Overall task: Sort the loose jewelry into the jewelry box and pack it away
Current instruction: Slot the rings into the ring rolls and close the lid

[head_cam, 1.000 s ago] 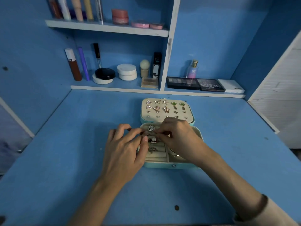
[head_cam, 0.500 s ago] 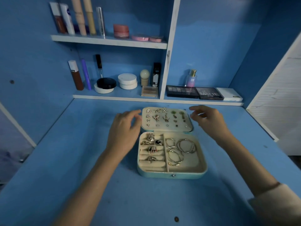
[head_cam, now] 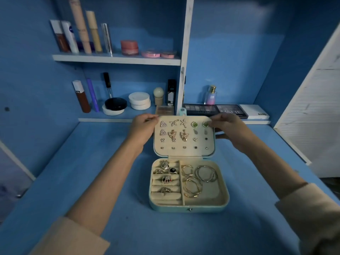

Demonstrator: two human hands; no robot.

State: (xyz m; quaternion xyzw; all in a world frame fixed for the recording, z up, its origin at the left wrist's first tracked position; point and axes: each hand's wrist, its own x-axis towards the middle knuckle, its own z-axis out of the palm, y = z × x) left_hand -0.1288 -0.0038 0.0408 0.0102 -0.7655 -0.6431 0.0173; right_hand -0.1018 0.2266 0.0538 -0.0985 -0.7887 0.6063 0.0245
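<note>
A small teal jewelry box [head_cam: 187, 208] stands open on the blue desk. Its cream base holds several rings [head_cam: 166, 174] in padded rolls on the left and gold and silver hoops [head_cam: 198, 178] on the right. The lid [head_cam: 184, 154] is raised partway, with several earrings [head_cam: 177, 134] pinned to its cream lining. My left hand [head_cam: 142, 128] grips the lid's upper left corner. My right hand [head_cam: 230, 128] grips its upper right corner, fingers behind the lid.
Behind the box a low shelf [head_cam: 110, 118] carries cosmetics: tubes, round compacts, eyeshadow palettes [head_cam: 213, 109], a perfume bottle [head_cam: 211, 95] and a white box [head_cam: 254, 112]. A higher shelf [head_cam: 117, 59] holds bottles and pink pots. A white slatted panel [head_cam: 312, 126] stands at right.
Both hands left the ring section of the base, moved apart and back, and now hold the lid's far corners. The lid has tilted up from lying flat.
</note>
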